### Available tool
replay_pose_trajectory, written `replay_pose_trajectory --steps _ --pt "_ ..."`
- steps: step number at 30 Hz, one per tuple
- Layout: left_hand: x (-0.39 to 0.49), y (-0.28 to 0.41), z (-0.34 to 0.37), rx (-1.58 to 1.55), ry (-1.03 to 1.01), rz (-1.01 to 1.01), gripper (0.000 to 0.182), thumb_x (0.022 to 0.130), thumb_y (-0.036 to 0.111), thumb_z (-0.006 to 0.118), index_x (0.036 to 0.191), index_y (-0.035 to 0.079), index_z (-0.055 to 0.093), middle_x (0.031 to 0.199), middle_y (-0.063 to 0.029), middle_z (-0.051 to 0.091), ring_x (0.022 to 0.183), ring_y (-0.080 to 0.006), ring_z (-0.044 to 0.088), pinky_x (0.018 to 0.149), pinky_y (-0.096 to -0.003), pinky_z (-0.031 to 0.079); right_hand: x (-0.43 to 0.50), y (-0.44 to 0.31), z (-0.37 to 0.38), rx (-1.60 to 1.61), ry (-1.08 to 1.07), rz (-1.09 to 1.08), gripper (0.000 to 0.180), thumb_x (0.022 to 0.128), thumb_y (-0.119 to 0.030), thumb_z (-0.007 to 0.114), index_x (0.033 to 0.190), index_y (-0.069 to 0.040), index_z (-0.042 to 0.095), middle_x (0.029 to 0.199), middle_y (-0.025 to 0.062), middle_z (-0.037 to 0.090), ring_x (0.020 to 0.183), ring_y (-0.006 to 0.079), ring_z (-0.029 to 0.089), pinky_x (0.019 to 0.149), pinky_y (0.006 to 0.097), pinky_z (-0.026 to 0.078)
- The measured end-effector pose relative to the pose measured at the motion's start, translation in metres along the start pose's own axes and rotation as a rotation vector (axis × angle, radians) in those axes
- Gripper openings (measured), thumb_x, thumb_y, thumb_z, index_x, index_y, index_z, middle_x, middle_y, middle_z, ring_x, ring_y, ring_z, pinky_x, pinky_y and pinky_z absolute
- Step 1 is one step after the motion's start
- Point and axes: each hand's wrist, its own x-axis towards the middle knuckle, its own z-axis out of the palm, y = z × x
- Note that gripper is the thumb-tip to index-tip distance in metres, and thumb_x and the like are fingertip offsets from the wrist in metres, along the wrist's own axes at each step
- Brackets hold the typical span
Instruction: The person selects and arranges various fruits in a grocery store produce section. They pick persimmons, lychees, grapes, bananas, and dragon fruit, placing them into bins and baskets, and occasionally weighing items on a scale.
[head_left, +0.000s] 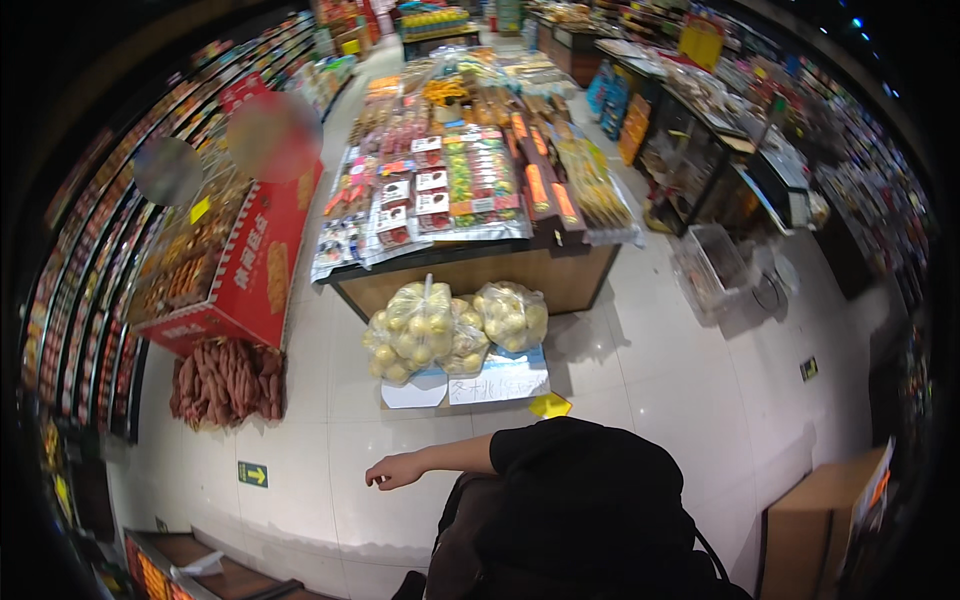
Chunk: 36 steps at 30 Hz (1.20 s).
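Observation:
My right hand (395, 472) is held out to the left over the tiled floor, its forearm bare below a black short sleeve. The fingers are loosely bent, with nothing seen in them. My left hand is out of view. Beyond the right hand, clear plastic bags of round pale yellow-green fruit (421, 322) rest on and beside a sheet of card (499, 375) with handwriting, against a wooden display stand (480, 274). Packaged foods (480, 176) cover the top of that stand. A yellow paper sign (550, 405) lies near the card's right corner.
At left, a pile of reddish-brown root vegetables (229, 382) lies before a red display case (255, 262). A clear plastic bin (716, 259) stands on the floor at right, a cardboard box (810, 517) at lower right. A wooden stand (240, 559) is at lower left.

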Motion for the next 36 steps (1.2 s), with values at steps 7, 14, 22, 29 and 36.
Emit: replay_pose_trajectory --steps 7,14,22,29,36 --pt "0.051 0.106 -0.117 0.15 0.002 0.143 0.029 0.089 0.022 0.054 0.117 0.013 0.052 0.087 -0.0052 0.062 0.07 -0.0172 0.06 0.053 -0.0286 0.043 -0.222 0.034 0.033 -0.151 0.758 0.894 0.033 0.087 -0.022 0.055 0.115 -0.006 0.061 0.108 0.0203 0.066 0.099 0.0342 0.063 0.083 0.0417 0.051" --pt "0.091 0.206 -0.096 0.051 0.01 0.459 0.036 0.09 0.022 0.051 0.126 0.018 0.048 0.099 -0.0059 0.063 0.081 -0.0198 0.062 0.059 -0.0322 0.045 -0.5 -0.021 0.188 0.099 1.626 1.9 0.029 0.085 -0.018 0.054 0.105 0.0 0.065 0.115 0.0238 0.064 0.11 0.0401 0.061 0.092 0.0479 0.05" --pt "0.072 0.105 0.084 0.651 -0.607 0.224 0.036 0.086 0.014 0.06 0.12 0.004 0.051 0.101 -0.0089 0.063 0.086 -0.0236 0.063 0.065 -0.0391 0.052 -0.514 0.017 0.23 0.208 0.782 1.466 0.034 0.083 -0.026 0.059 0.108 -0.005 0.067 0.104 0.0185 0.069 0.094 0.0352 0.066 0.082 0.0437 0.052" --pt "0.018 0.073 0.334 1.198 -0.774 0.203 0.037 0.088 0.015 0.06 0.121 0.004 0.05 0.101 -0.0096 0.063 0.088 -0.0235 0.064 0.066 -0.0391 0.052 -0.597 0.012 0.153 0.097 1.351 1.189 0.027 0.084 -0.023 0.058 0.107 -0.01 0.063 0.096 0.0131 0.069 0.09 0.0267 0.066 0.079 0.0392 0.052" --pt "-0.072 0.099 0.619 1.171 -0.804 0.482 0.037 0.089 0.016 0.06 0.122 0.003 0.05 0.102 -0.0103 0.064 0.089 -0.0234 0.064 0.067 -0.039 0.052 -0.697 0.009 0.073 0.295 1.696 1.048 0.022 0.083 -0.02 0.059 0.102 -0.009 0.065 0.091 0.0109 0.069 0.08 0.024 0.067 0.071 0.0372 0.053"
